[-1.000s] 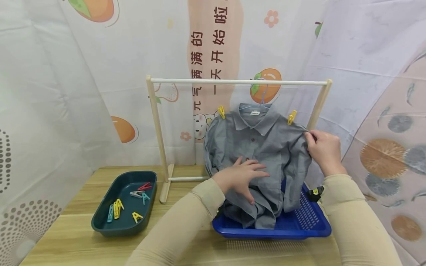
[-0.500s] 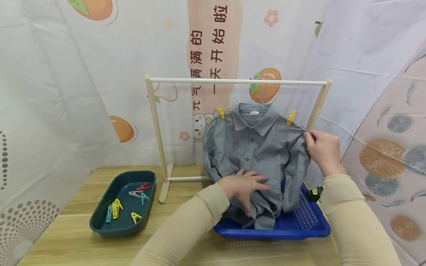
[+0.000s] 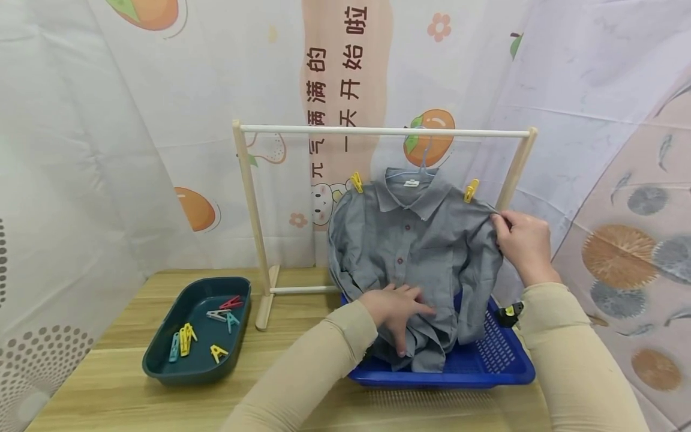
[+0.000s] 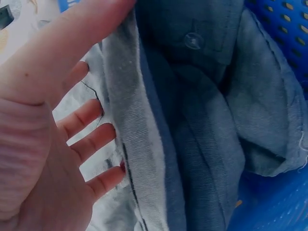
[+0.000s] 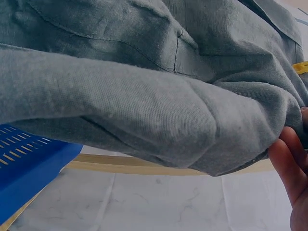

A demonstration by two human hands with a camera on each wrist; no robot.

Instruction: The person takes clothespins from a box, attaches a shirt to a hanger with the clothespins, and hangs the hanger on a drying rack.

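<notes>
A grey button-up shirt [image 3: 434,264] hangs on a pale blue wire hanger [image 3: 425,157] from the rack's white bar [image 3: 324,130]. Two yellow clothespins [image 3: 471,191] sit at its shoulders, one on each side. My left hand [image 3: 398,309] lies against the lower front with its fingers spread; in the left wrist view those fingers [image 4: 98,142] touch the cloth beside a folded edge. With thumb and fingers my right hand [image 3: 526,243] pinches the sleeve just below the shoulder on the right. The shirt's hem bunches down into a blue basket [image 3: 432,379].
A dark green tray [image 3: 191,377] at the left holds several clothespins in yellow, teal, red and grey. The rack's wooden leg [image 3: 251,210] stands between tray and shirt. Printed curtains [image 3: 129,198] hang behind the wooden table [image 3: 286,324].
My left hand has slid slightly down the shirt front, its fingers still spread. My right hand keeps its pinch on the sleeve.
</notes>
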